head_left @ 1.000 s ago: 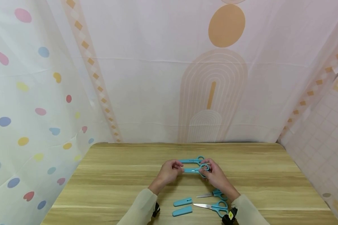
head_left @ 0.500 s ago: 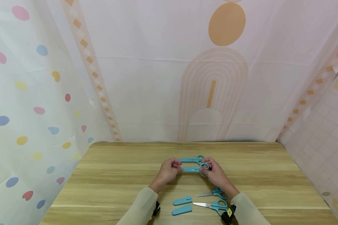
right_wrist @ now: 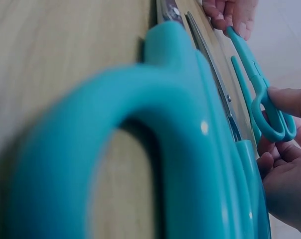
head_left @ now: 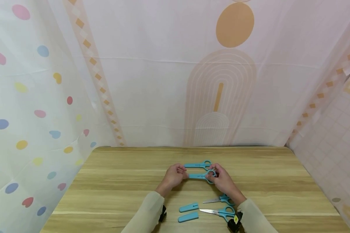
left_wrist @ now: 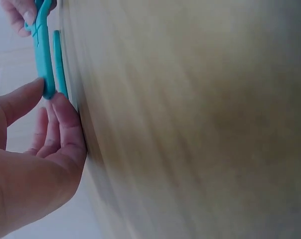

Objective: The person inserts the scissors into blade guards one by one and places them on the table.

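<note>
My left hand [head_left: 173,176] pinches the covered tip of a pair of light-blue scissors [head_left: 196,176] between thumb and fingertips. At the other end, my right hand [head_left: 223,179] grips their finger loops. A blue cover encloses the blades, as the left wrist view also shows on the held scissors [left_wrist: 42,55]. Just beyond lies a second covered pair of scissors [head_left: 193,165] on the table, parallel to the first. Nearer the body, two bare-bladed scissors, a front pair [head_left: 221,212] and a back pair [head_left: 223,199], lie beside two loose blue covers, one slotted [head_left: 188,207] and one plain [head_left: 188,217].
The wooden table [head_left: 119,181] reaches back to a patterned curtain [head_left: 151,97]. The front bare scissors lie right by my right wrist, and their loop [right_wrist: 115,89] looms large in the right wrist view.
Both hands stay almost in place on the held scissors. A pale glint in the slot of their cover no longer shows. The things on the table lie as before.
</note>
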Demonstrator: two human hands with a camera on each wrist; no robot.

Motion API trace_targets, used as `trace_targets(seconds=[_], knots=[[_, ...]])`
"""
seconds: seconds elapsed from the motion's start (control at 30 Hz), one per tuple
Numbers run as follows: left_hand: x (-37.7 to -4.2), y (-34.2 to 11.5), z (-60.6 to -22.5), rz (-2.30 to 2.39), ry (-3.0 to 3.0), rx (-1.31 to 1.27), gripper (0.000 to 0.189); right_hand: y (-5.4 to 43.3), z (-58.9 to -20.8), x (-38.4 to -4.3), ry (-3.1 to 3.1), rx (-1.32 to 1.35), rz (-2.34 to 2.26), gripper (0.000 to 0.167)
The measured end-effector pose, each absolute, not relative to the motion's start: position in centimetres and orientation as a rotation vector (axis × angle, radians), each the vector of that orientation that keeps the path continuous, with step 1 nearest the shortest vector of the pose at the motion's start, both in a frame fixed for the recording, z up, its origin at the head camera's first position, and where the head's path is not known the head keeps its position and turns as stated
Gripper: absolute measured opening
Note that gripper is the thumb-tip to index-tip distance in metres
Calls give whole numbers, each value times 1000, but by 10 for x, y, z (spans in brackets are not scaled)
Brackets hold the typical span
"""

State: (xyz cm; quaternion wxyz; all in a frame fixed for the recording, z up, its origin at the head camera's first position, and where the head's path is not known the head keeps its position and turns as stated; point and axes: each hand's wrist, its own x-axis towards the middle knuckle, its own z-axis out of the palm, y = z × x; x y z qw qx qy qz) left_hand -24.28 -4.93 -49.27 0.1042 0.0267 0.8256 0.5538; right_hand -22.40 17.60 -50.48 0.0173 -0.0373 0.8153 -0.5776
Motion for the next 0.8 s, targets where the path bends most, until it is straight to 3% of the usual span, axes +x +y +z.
trace_targets(seconds=[0.8], knots=[[-244, -52, -492, 1583, 2413, 55, 22, 178, -511, -226, 2655, -150, -1613, 21]])
